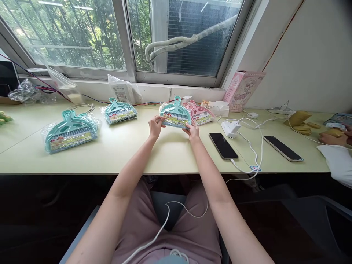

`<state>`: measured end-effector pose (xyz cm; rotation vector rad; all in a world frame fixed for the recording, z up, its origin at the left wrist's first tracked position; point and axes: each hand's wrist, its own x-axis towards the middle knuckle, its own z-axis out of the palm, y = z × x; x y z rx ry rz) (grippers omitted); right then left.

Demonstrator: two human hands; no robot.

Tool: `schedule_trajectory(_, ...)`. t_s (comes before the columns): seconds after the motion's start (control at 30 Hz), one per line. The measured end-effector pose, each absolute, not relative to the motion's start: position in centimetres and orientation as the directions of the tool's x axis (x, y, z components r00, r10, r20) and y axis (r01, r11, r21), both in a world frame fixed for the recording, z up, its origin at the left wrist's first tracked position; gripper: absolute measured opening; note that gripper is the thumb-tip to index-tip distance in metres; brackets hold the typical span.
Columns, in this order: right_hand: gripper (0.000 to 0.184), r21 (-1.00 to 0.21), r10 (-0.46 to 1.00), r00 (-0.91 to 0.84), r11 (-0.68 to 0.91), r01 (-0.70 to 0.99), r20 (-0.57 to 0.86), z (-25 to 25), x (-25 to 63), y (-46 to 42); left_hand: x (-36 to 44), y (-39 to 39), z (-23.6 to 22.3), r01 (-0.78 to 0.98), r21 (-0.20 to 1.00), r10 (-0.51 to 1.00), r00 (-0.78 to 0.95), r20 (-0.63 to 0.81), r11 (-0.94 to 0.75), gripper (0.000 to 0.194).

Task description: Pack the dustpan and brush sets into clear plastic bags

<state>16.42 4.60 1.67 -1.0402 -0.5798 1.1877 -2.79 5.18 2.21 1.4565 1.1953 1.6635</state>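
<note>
A teal dustpan and brush set (177,110) in clear plastic wrap is between my two hands, above the table's far half. My left hand (156,125) pinches its left edge. With thumb and fingers my right hand (193,131) grips its lower right corner. Just behind it on the right lie pink dustpan sets (202,113), partly covered by the one I hold. To the left rests a small stack of teal dustpan sets (119,111). Nearer the left end lies another pile of wrapped teal dustpan sets (72,132).
A black phone (223,146) on a white cable lies right of my right hand, by a white power adapter (231,129). Farther right are a second phone (283,148) and another person's hand (334,137). A pink box (244,91) stands against the wall.
</note>
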Motion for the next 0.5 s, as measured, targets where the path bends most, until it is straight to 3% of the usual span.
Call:
schedule_trajectory(0.13,0.015,-0.905,0.948,0.305,0.052,-0.422,-0.088,1.7,16.3,4.5,-2.6,4.3,2.6,0.154,0.919,0.885,-0.251,0.393,-0.364,0.025)
schedule_trajectory(0.3,0.016,-0.902,0.957,0.283,0.072,-0.426,-0.057,1.8,16.2,4.4,-2.8,3.4,3.6,0.138,0.946,0.896,-0.304,0.322,-0.293,0.074)
schedule_trajectory(0.4,0.015,-0.899,0.965,0.262,0.093,-0.429,-0.026,1.7,16.2,4.4,-2.7,3.8,3.6,0.045,0.967,0.916,-0.311,0.254,-0.252,0.080)
schedule_trajectory(0.5,0.015,-0.901,0.968,0.251,0.115,-0.418,0.007,1.6,16.3,4.5,-2.7,4.6,3.3,-0.071,0.971,0.942,-0.270,0.200,-0.227,0.071)
